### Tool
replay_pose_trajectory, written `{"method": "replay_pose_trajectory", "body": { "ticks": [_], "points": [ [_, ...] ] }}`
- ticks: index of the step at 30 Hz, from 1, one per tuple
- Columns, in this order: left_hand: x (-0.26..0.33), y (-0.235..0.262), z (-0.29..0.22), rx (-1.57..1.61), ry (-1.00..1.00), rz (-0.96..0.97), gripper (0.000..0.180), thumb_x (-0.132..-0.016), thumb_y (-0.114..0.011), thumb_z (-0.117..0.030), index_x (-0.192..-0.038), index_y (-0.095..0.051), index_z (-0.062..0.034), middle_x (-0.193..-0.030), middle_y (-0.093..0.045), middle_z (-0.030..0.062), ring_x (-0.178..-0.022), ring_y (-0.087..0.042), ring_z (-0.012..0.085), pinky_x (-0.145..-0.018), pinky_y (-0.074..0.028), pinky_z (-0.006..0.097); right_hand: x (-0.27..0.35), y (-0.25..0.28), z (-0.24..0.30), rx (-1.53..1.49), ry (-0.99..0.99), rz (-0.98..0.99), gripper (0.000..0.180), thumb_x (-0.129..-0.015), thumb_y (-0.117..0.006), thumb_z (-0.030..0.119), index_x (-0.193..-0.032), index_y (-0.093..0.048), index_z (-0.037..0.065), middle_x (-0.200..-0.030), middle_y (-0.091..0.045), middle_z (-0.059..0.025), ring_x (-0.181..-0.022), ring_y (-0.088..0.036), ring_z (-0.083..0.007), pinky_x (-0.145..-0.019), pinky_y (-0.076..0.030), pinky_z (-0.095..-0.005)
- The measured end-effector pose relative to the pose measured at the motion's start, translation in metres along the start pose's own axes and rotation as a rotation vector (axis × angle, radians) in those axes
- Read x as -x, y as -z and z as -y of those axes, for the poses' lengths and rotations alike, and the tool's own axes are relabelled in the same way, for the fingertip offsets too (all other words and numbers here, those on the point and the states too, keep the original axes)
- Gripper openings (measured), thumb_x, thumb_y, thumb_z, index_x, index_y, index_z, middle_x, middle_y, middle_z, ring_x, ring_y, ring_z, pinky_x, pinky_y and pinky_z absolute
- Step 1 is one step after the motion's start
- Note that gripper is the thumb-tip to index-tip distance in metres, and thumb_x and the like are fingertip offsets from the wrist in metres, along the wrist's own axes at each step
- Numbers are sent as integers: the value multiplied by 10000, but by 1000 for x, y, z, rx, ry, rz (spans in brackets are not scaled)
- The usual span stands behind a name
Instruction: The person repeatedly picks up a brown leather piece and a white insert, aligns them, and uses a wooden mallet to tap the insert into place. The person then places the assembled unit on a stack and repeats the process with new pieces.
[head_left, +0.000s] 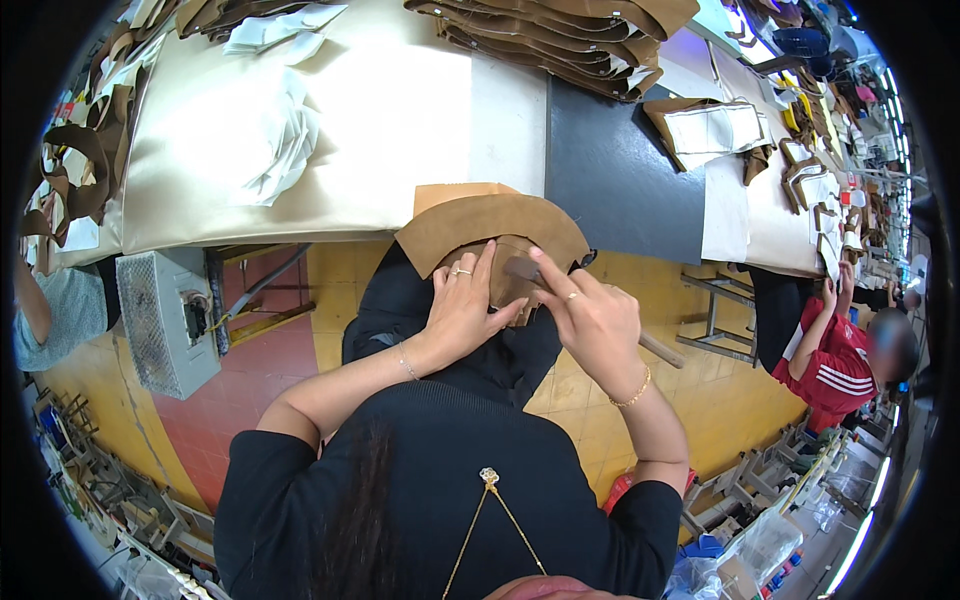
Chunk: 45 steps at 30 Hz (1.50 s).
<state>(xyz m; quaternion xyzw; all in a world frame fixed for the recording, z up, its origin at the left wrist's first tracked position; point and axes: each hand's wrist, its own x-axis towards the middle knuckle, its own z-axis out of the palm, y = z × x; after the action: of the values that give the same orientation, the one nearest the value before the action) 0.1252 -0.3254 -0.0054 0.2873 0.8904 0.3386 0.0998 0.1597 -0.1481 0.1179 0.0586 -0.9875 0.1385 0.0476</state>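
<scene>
A curved tan suede piece (487,222) lies on my black-clad lap at the table's edge, with a smaller brown piece (513,254) on top of it. My left hand (463,303), wearing a ring and a thin bracelet, presses flat on the smaller piece. My right hand (592,322) grips a wooden-handled brush (521,267). Its dark head touches the smaller piece between my two hands, and the handle end sticks out to the right past my wrist.
A cream-covered table (400,120) carries white cut pieces (282,140), a stack of brown pieces (570,40) and a dark grey mat (610,170). A grey box unit (160,320) stands at my left. A person in a red shirt (835,360) sits at the right, and another person's arm (35,305) shows at the far left.
</scene>
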Motion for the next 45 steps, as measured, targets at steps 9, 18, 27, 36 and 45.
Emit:
{"method": "replay_pose_trajectory", "body": {
  "ticks": [9, 18, 27, 36, 45],
  "points": [
    [0, 2, -3, 12, 17, 55, 920, -823, -737, -413, -1471, -295, 68, -1181, -483, 205, -1089, -510, 329, -931, -345, 459, 21, -30, -7, -159, 4, -23, 520, -780, -745, 54, -1284, -646, 137, -647, -519, -35, -512, -505, -220, -501, -424, -320],
    [-2, 4, -4, 25, 59, 115, 986, -734, -789, -312, -1483, -268, 62, -1199, -469, 215, -1126, -491, 349, -975, -333, 471, 30, -25, -9, -108, 128, -179, 571, -737, -723, 52, -1292, -643, 161, -657, -479, -10, -551, -497, -167, -529, -404, -306],
    [-1, -4, 1, -28, 18, 24, 960, -756, -765, -423, -1457, -339, 75, -1143, -500, 192, -1053, -517, 304, -922, -338, 461, 21, -10, 5, -86, 116, -156, 597, -714, -718, 25, -1294, -639, 140, -661, -521, -16, -526, -509, -169, -502, -401, -308],
    [3, -15, 5, 140, 49, -19, 927, -782, -740, -401, -1486, -327, 40, -1128, -481, 192, -1090, -470, 313, -944, -284, 452, 32, -20, 15, 3, 122, -53, 545, -800, -669, 103, -1329, -626, 227, -674, -482, -2, -519, -489, -154, -496, -394, -288],
    [3, -24, 7, 92, 71, -44, 958, -782, -765, -463, -1480, -341, 38, -1132, -485, 170, -1086, -456, 291, -975, -285, 456, 46, -29, 14, 117, 279, -45, 575, -775, -640, 127, -1328, -630, 284, -656, -407, 15, -546, -458, -126, -522, -362, -283]
  ]
}}
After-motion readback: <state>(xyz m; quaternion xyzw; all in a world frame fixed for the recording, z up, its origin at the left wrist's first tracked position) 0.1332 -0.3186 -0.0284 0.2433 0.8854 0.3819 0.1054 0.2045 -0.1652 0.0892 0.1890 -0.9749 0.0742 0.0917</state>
